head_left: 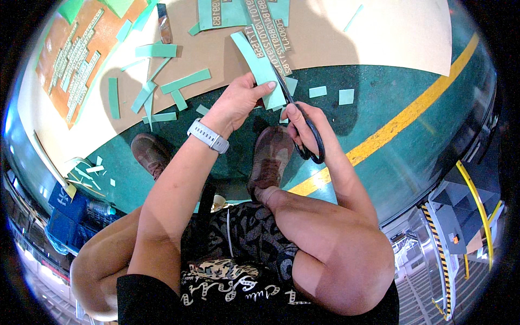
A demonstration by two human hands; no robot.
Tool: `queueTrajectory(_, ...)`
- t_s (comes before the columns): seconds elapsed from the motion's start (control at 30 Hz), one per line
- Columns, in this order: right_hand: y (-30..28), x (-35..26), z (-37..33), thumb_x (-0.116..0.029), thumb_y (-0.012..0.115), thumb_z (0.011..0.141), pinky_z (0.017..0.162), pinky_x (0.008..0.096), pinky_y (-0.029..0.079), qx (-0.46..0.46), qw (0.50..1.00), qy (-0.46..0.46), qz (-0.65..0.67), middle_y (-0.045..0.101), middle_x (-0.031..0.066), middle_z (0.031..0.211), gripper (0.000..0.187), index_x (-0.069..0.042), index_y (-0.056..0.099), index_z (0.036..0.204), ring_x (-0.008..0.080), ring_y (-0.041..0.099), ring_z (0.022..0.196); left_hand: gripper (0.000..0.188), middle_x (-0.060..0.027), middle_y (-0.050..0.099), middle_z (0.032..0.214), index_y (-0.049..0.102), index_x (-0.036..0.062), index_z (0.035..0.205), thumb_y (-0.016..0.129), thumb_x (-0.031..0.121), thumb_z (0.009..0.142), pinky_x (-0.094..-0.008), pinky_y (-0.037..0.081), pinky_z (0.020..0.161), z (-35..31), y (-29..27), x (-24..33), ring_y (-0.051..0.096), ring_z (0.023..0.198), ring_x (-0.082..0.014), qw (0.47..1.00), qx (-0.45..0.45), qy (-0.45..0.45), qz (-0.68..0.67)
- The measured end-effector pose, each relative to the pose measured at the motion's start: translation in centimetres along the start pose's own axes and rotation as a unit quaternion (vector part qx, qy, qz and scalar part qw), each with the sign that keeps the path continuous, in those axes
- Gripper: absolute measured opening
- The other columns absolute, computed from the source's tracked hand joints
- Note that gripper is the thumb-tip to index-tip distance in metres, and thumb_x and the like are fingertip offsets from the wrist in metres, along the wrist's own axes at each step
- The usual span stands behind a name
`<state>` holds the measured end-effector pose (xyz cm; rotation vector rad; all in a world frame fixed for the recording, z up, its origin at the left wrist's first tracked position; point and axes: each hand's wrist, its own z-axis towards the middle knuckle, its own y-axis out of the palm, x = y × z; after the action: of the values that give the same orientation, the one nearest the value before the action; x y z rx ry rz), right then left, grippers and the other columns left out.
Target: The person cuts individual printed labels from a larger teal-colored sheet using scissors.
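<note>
Green paper strip (259,65) pinched in left hand (235,103), thumb on top, held out flat so its free edge meets the blades. Right hand (306,127) fills the black scissors (303,127) handles; blades run up along the strip's right edge, just beside the pinch. Cut green pieces (162,86) lie scattered left of the grip on brown card (227,49). White wristband (208,135) sits below the left hand.

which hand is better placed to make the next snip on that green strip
Right, most likely. The right hand already has its fingers through the black scissors, blades at the green paper strip. The left hand is pinching that strip.
</note>
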<state>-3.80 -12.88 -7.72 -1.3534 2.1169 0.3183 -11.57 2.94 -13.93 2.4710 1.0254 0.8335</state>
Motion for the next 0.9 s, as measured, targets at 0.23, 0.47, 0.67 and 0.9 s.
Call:
queueTrajectory(0.23, 0.2, -0.2, 0.2, -0.045, 0.046, 0.092, 0.04, 0.02, 0.03, 0.013, 1.0, -0.001, 0.02, 0.04, -0.004, 0.051, 0.045, -0.003, 0.055, 0.079, 0.0044, 0.038, 0.043, 0.027, -0.003, 0.063, 0.098, 0.056, 0.0044, 0.109, 0.06, 0.02, 0.087, -0.0262, 0.044, 0.077, -0.3, 0.0, 0.4, 0.057, 0.087, -0.0126, 1.0, 0.001, -0.007, 0.012)
queueTrajectory(0.47, 0.3, 0.1, 0.2, -0.046, 0.048, 0.091, 0.04, 0.0202, 0.029, 0.018, 1.0, -0.008, 0.009, 0.04, -0.0045, 0.05, 0.045, -0.003, 0.055, 0.078, 0.0041, 0.037, 0.043, 0.028, -0.0028, 0.062, 0.1, 0.055, 0.0043, 0.111, 0.059, 0.019, 0.088, -0.0282, 0.044, 0.079, 0.1, -0.5, 0.4, 0.057, 0.088, -0.0133, 1.0, 0.0, -0.021, 0.002)
queueTrajectory(0.67, 0.1, -0.7, -0.4, -0.05, 0.048, 0.09, 0.04, 0.0205, 0.03, 0.012, 1.0, 0.005, -0.015, 0.041, -0.0036, 0.05, 0.047, -0.004, 0.055, 0.08, 0.0044, 0.038, 0.042, 0.03, -0.005, 0.06, 0.107, 0.052, 0.0035, 0.113, 0.058, 0.018, 0.088, -0.031, 0.045, 0.082, 0.8, 0.2, 1.8, 0.057, 0.093, -0.0153, 0.994, 0.089, 0.032, -0.054)
queueTrajectory(0.9, -0.1, -1.0, -0.3, -0.05, 0.045, 0.091, 0.039, 0.0208, 0.031, -0.011, 1.0, -0.02, -0.019, 0.043, -0.0028, 0.05, 0.047, -0.004, 0.055, 0.083, 0.005, 0.04, 0.041, 0.029, -0.0062, 0.06, 0.11, 0.051, 0.0016, 0.115, 0.056, 0.015, 0.09, -0.0324, 0.043, 0.089, 1.1, 0.1, 1.7, 0.055, 0.1, -0.0168, 0.992, 0.077, 0.059, -0.08)
